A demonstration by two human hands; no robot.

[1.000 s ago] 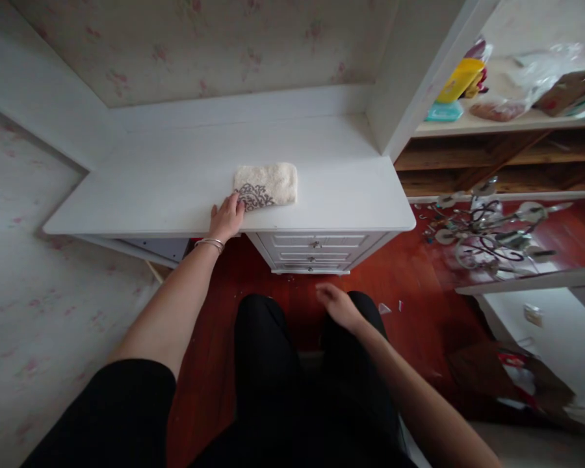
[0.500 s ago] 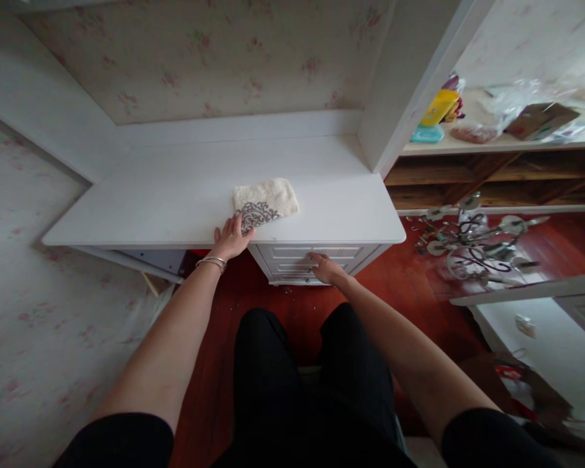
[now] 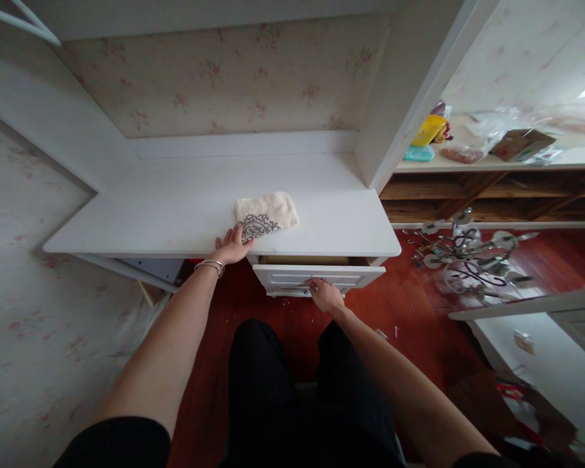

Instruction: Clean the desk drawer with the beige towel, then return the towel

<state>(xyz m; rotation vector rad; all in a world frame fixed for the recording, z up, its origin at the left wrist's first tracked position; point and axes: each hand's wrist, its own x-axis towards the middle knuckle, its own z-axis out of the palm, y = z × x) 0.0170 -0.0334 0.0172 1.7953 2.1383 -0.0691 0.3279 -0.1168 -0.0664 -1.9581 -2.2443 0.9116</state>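
A folded cream towel (image 3: 267, 212) with a grey pattern lies on the white desk top (image 3: 175, 208) near its front edge. My left hand (image 3: 233, 246) rests flat at the desk's edge, its fingers spread on the towel's near corner; a bracelet is on that wrist. My right hand (image 3: 324, 294) grips the handle of the top drawer (image 3: 316, 275) of the white drawer unit. The drawer stands pulled out a little, showing a thin strip of its wooden inside.
A white upright panel (image 3: 400, 104) bounds the desk on the right. Beyond it a shelf (image 3: 492, 159) holds a yellow item, plastic bags and a cardboard box. A metal lamp fixture (image 3: 468, 257) lies on the red wood floor. A white cabinet (image 3: 541, 331) stands at lower right.
My right hand rose from my lap to the top drawer's handle and pulled the drawer partly out. My left hand stayed on the towel's corner. The view tilted upward.
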